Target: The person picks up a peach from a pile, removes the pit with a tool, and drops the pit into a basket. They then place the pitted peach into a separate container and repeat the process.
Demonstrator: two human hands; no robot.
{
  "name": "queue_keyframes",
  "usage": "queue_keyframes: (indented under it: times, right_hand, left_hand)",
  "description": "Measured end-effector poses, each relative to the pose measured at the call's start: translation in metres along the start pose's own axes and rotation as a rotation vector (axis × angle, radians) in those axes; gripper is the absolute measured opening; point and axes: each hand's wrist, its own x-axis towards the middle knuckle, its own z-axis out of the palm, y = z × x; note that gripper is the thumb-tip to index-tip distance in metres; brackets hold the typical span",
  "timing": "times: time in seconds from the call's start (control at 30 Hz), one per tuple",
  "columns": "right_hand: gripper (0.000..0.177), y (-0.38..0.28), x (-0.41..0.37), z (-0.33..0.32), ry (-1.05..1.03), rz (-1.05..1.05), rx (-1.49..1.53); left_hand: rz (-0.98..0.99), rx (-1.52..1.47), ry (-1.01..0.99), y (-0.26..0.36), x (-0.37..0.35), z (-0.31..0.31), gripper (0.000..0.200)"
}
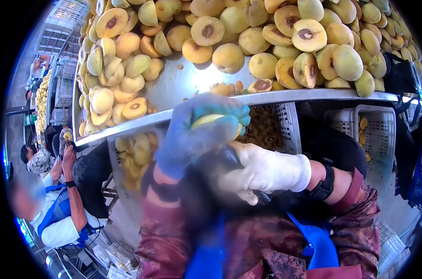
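Note:
My left hand (199,130), in a blue and teal glove, is curled around a yellow peach (207,120) above the near rim of the metal table (169,83). Most of the fruit is covered by the fingers. Just below and to the right, my right hand (262,169) wears a white knit glove and grips a black-handled tool (229,156). Its working end is blurred and hidden near the left hand. Halved peaches (207,30), several with brown pits showing, are heaped across the table in front of both hands.
Under the table edge stand a crate of peach pieces (136,153), a crate of brown pits (266,128) and a white crate (378,125). A black bag (399,76) hangs at the right. A person (64,200) sits at the left, holding a fruit.

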Motion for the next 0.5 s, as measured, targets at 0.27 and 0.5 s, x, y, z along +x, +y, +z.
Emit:
queue_keyframes:
  times: [0.27,0.5]
  right_hand:
    - [0.019,0.002,-0.012,-0.002,-0.377,0.074,0.556]
    - [0.017,-0.007,-0.013,0.001,-0.224,0.013,0.310]
  left_hand:
    - [0.072,-0.041,0.086,0.004,-0.007,0.021,0.060]
    - [0.188,-0.145,0.250,0.004,-0.003,0.043,0.056]
